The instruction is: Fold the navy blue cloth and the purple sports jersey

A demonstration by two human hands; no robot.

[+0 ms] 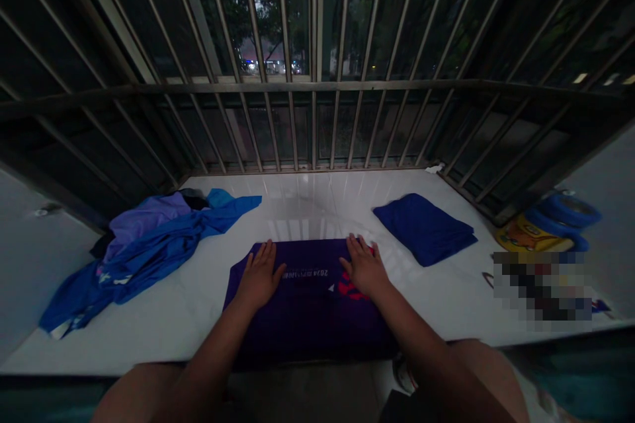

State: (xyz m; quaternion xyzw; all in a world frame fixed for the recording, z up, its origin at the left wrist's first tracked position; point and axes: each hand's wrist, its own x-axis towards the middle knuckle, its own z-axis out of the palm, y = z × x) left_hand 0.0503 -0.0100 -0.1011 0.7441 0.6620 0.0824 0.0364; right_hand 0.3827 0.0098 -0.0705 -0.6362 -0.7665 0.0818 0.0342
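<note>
One yellow container, contents unclear to us, sits by the right edge of the ledge. Our left hand and right hand lie flat, opened out, on one purple garment at the front edge.

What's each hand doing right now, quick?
Left hand: open, palm down on the purple printed garment, no grip.
Right hand: open, palm down on the same garment, over its red print.
</note>
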